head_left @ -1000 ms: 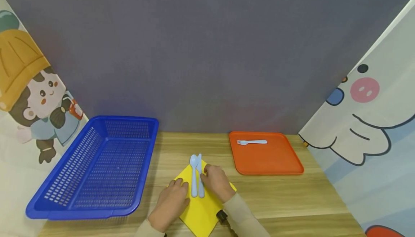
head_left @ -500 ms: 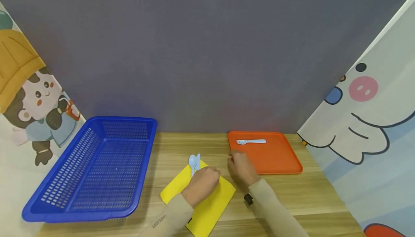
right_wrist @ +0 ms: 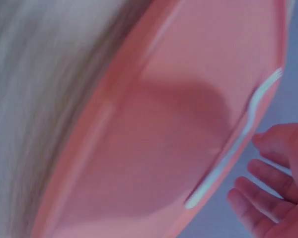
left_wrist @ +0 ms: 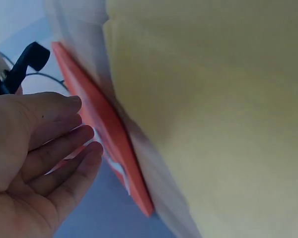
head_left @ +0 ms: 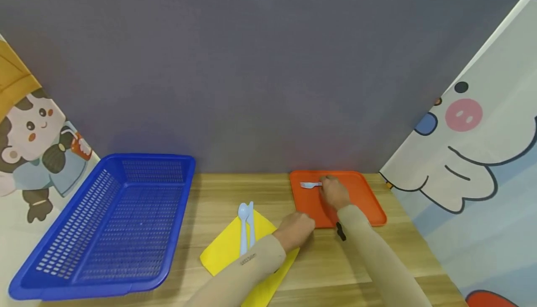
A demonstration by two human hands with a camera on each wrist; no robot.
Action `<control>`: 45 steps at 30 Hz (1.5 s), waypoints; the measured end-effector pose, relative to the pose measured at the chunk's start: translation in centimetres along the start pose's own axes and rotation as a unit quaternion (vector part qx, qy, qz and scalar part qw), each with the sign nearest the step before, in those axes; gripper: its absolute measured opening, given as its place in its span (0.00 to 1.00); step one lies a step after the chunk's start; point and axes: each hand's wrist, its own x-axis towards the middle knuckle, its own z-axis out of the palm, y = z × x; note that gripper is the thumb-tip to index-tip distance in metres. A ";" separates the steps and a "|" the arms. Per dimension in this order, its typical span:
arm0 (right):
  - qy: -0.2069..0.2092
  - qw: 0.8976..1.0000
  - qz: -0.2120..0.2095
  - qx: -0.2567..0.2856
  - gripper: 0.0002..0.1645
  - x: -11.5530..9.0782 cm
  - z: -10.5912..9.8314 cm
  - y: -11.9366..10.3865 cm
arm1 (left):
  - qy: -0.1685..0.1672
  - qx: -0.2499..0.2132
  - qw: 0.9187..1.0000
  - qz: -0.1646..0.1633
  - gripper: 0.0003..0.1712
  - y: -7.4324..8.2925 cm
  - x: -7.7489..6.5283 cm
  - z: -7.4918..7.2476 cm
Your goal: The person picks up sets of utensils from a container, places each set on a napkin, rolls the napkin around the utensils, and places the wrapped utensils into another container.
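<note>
In the head view my right hand (head_left: 335, 194) is over the orange tray (head_left: 308, 211), covering the handle of a pale blue plastic fork (head_left: 309, 185). The right wrist view shows its fingers loosely bent and spread, thumb near the fork (right_wrist: 238, 140), with a gap between. My left hand (head_left: 295, 230) hovers by the tray's near left corner, its fingers relaxed and holding nothing in the left wrist view. Left of it, a pale blue spoon (head_left: 243, 227) and knife (head_left: 251, 227) lie side by side on a yellow cloth (head_left: 220, 251), which the left forearm partly covers.
A large blue plastic basket (head_left: 174, 251) with perforated walls stands on the left of the wooden table (head_left: 335, 262). Behind the table rises a grey panel (head_left: 243, 87), and printed cartoon panels flank both sides.
My right hand has gone from the yellow cloth to the fork on the tray. The left hand has moved right across the cloth, uncovering the spoon and knife. The head view has shifted slightly.
</note>
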 end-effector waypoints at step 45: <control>0.031 0.993 -0.115 0.012 0.16 -3.2 -3.8 -6.7 | 0.073 -0.098 0.987 -0.100 0.02 -4.6 -11.4 -4.5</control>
